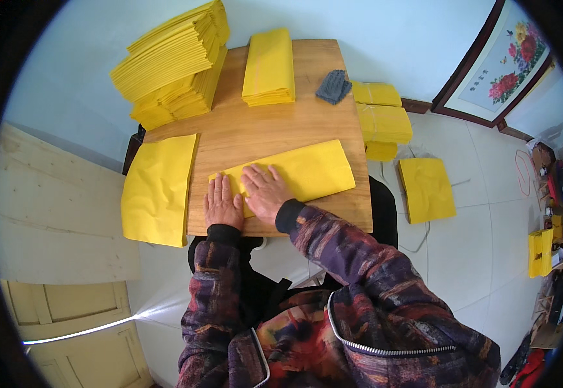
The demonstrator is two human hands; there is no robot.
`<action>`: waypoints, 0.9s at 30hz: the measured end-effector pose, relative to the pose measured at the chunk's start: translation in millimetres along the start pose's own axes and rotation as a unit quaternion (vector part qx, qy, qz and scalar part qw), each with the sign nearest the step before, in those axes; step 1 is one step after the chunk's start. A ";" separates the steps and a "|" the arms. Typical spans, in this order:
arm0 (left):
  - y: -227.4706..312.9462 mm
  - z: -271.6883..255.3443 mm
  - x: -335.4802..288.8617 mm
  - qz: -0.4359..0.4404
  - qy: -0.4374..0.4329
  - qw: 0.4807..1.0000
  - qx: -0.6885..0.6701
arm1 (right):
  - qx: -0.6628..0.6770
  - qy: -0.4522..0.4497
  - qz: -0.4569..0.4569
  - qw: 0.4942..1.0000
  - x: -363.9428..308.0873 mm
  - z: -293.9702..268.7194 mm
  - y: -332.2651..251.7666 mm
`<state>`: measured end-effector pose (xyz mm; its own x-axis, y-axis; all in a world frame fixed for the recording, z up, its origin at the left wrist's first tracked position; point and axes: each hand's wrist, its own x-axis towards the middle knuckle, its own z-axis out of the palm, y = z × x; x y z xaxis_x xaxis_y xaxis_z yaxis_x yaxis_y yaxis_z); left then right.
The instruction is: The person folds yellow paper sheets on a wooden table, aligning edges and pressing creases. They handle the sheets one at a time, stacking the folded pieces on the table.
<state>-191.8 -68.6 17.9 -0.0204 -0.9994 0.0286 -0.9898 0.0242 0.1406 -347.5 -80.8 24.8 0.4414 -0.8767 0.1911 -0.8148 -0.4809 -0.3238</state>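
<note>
A long, folded yellow paper sheet (317, 169) lies at a slant near the front edge of the wooden table (230, 134). My left hand (223, 205) rests flat on its left end, fingers stretched out and pointing away from me. Just to the right, my right hand (266, 193) presses palm down on the same paper, its fingers extended toward the upper left. Neither hand grasps anything. Left of them, a wider yellow sheet or pile of sheets (157, 187) hangs partly over the table's left edge.
Tall yellow paper stacks (171, 68) fill the far left corner. A folded pile (268, 68) and a grey knitted cloth (333, 87) sit at the back. On the floor to the right are yellow bundles (385, 123) and another yellow pile (427, 191). A framed picture (511, 61) leans beyond.
</note>
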 end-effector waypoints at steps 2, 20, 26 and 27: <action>-0.2 1.9 -1.2 0.003 0.011 1.000 -0.006 | 0.001 0.017 0.026 1.000 -5.9 -5.1 19.2; 6.0 -8.0 -2.5 -0.038 -0.002 0.999 -0.018 | -0.084 0.003 0.137 0.987 -65.0 -68.7 127.9; 122.8 -1.0 -12.9 0.164 0.031 0.985 0.049 | -0.101 0.027 0.114 0.988 -64.6 -63.2 132.4; 137.7 3.0 -12.8 0.185 0.019 0.982 0.029 | -0.103 0.032 0.105 0.989 -63.1 -62.6 133.1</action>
<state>-328.2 -52.5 33.9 -0.3762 -0.9207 0.1041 -0.9218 0.3832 0.0579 -507.3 -88.7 27.7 0.2349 -0.9515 0.1989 -0.9480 -0.2694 -0.1692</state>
